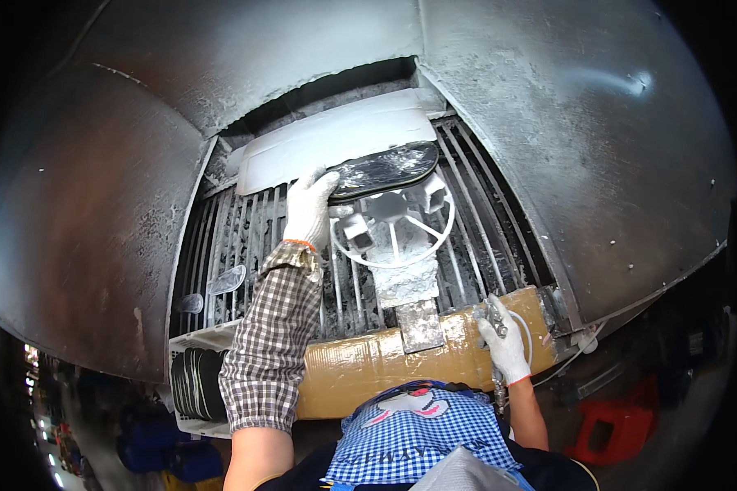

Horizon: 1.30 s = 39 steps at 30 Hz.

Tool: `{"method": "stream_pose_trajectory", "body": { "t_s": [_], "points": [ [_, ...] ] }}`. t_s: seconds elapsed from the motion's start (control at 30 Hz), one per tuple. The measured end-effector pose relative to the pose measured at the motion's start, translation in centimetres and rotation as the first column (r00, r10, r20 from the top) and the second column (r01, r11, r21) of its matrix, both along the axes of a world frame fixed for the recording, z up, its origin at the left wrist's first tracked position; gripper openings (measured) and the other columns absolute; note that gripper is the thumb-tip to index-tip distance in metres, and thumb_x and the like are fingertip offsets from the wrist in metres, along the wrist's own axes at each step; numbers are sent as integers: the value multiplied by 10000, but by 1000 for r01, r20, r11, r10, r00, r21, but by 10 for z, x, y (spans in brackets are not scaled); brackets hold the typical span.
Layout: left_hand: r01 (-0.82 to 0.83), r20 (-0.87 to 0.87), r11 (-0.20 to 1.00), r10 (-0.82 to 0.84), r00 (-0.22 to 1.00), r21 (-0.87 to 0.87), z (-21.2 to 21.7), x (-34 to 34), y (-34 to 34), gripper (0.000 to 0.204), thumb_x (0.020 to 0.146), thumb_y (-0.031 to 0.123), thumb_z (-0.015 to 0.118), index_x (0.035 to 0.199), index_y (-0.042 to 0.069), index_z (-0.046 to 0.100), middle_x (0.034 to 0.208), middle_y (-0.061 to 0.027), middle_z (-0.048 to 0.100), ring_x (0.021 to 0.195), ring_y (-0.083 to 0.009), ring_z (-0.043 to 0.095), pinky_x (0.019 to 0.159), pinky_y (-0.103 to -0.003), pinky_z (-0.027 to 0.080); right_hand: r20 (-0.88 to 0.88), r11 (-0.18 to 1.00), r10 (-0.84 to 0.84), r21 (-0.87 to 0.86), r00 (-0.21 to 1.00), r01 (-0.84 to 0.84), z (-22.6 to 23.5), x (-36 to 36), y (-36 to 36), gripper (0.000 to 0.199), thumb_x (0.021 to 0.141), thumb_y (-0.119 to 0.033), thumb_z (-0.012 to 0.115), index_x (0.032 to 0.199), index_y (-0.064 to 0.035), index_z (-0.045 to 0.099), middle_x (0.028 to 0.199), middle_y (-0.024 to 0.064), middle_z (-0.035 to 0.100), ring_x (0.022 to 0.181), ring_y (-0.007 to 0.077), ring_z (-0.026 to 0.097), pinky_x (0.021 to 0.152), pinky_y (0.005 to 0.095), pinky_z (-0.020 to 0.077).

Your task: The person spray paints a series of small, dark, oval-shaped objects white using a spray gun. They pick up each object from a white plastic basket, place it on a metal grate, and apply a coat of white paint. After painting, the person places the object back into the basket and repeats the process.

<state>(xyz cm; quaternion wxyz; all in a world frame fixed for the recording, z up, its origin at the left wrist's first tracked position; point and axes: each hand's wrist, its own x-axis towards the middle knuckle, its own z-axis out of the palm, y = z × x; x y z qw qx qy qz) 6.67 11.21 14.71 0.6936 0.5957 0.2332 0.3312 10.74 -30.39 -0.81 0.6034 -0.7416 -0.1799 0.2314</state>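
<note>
One glossy black oval sole-shaped piece (385, 170) lies on one white-crusted round wire-rimmed stand (395, 233) above one grimy slatted metal grate (237, 229). Two white-gloved hands appear: the left hand (309, 209) and the right hand (504, 344). One metal spray tool (495, 317), one white moulded panel (327, 141), one tape-wrapped brown cardboard ledge (360, 368) and one red plastic stool (610, 430) complete the scene.

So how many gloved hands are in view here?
2. The left hand grips the black shoe sole above the white wheel-shaped stand; the right hand holds a spray gun by the taped front edge.
</note>
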Motion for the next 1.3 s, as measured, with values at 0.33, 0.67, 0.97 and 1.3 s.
{"method": "stream_pose_trajectory", "body": {
  "t_s": [0.33, 0.67, 0.97, 1.3],
  "points": [
    [-109, -235, 936, 194, 952, 334, -2, -1, 19, 210, 935, 162, 744, 1082, 17, 782, 776, -33, 716, 489, -72, 523, 419, -231, 393, 121, 1000, 24, -16, 992, -22, -11, 3, 5, 690, 1003, -201, 677, 1597, 46, 428, 1403, 144, 640, 1232, 182, 612, 1077, 313, 470],
    [-118, -268, 913, 236, 934, 391, -18, -3, 34, 150, 916, 170, 756, 956, 31, 795, 747, -24, 696, 496, -82, 526, 446, -251, 405, 72, 998, 50, 25, 996, -52, 20, 0, 8, 723, 1012, -291, 716, 1578, 67, 442, 1468, 192, 615, 1366, 241, 573, 1163, 356, 421],
    [-113, -319, 938, 223, 921, 329, -17, -10, 29, 281, 908, 227, 775, 1046, -17, 792, 922, -114, 780, 723, -160, 710, 590, -296, 571, 118, 990, 96, 89, 988, -107, 43, 13, 31, 679, 1031, -246, 691, 1585, 52, 437, 1445, 207, 641, 1318, 234, 616, 1114, 345, 469],
    [-387, -116, 828, 467, 877, 406, -62, -28, 55, 420, 1017, 308, 708, 1292, -10, 693, 1118, -111, 720, 924, -155, 645, 795, -319, 506, 93, 851, 277, 438, 956, -290, 135, -4, 91, 607, 1042, -46, 656, 1592, 60, 420, 1351, 144, 700, 1069, 115, 691, 923, 263, 569]
  ]
}}
